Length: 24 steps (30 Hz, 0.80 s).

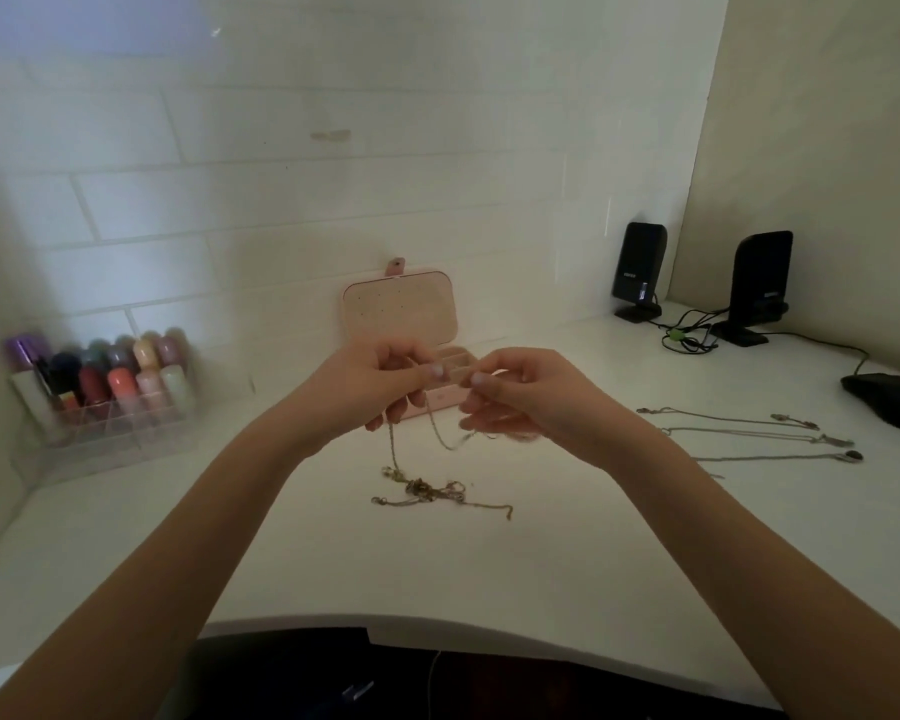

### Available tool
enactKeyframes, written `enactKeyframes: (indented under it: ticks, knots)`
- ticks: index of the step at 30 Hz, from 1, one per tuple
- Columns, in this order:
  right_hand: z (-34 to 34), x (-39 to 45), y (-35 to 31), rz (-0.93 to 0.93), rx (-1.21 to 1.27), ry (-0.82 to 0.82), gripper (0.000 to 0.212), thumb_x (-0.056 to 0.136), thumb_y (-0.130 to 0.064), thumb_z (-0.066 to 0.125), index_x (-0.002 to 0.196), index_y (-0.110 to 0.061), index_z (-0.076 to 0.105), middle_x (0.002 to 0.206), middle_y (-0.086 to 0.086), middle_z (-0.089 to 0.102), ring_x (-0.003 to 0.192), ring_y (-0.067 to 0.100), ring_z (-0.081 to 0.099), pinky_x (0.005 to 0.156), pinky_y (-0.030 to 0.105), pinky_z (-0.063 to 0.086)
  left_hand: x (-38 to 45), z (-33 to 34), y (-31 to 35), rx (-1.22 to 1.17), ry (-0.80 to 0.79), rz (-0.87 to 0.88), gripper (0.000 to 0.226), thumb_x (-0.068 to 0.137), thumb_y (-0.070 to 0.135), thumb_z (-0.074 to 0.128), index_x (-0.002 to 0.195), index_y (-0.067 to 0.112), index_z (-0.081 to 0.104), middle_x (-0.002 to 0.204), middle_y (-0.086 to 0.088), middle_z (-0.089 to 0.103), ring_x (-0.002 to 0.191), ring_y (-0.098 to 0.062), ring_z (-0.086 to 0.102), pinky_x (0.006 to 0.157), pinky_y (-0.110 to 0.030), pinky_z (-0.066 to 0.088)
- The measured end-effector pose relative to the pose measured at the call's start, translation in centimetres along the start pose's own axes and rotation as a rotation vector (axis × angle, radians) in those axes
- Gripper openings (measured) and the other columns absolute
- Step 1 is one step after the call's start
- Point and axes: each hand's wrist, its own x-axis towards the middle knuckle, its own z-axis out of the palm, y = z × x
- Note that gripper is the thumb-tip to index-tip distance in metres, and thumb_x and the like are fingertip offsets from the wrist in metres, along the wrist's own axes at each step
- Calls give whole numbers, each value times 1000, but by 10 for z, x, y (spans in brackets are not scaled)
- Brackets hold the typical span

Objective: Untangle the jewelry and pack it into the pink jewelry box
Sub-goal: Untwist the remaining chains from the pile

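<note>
**A:** so where are we at? We've got the left hand (380, 379) and right hand (515, 394) both raised, fingers pinching one chain (440, 433) that sags between them.

**B:** yep, and it runs straight down from our left fingers to the knot (422, 488) on the worktop (567, 563). Left's nearer. The pink jewelry box (401, 314) sits open just behind.

White desk (567, 553), open pink jewelry box (401, 317), tangled chains (427, 492), straightened necklaces (749, 433), nail-polish organizer (100, 407), speakers (640, 270).
</note>
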Motion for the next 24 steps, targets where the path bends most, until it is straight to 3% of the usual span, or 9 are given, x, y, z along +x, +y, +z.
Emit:
enactKeyframes:
  ticks: [4,12,19,24]
  knots:
    - [-42,-29,8,70,35,150,9,95,-10,57,95,-3,63,69,7,59,60,18,61,66,37,60,3,20,-4,123,-170,-79,13,91,21,62,82,15,69,56,8,59,48,-6,52,42,-19,39]
    - [-153,-122,20,163,-170,534,13,91,-10,61,99,-7,71,79,9,66,70,17,69,69,32,60,14,96,11,-16,-275,-63,9,88,20,67,83,16,74,64,4,69,52,-4,58,43,-18,43]
    - [-216,-172,39,266,-605,810,8,84,-16,73,90,-11,69,78,9,71,70,18,67,64,24,53,31,191,36,-65,-287,-3,9,83,19,73,83,12,69,66,1,72,51,-5,59,41,-15,39]
    - [-237,-181,65,270,-931,886,12,82,-20,75,84,-12,67,78,-2,62,73,12,56,74,29,44,49,226,37,21,-211,35,15,77,22,79,77,9,71,65,2,68,45,1,53,44,-9,37]
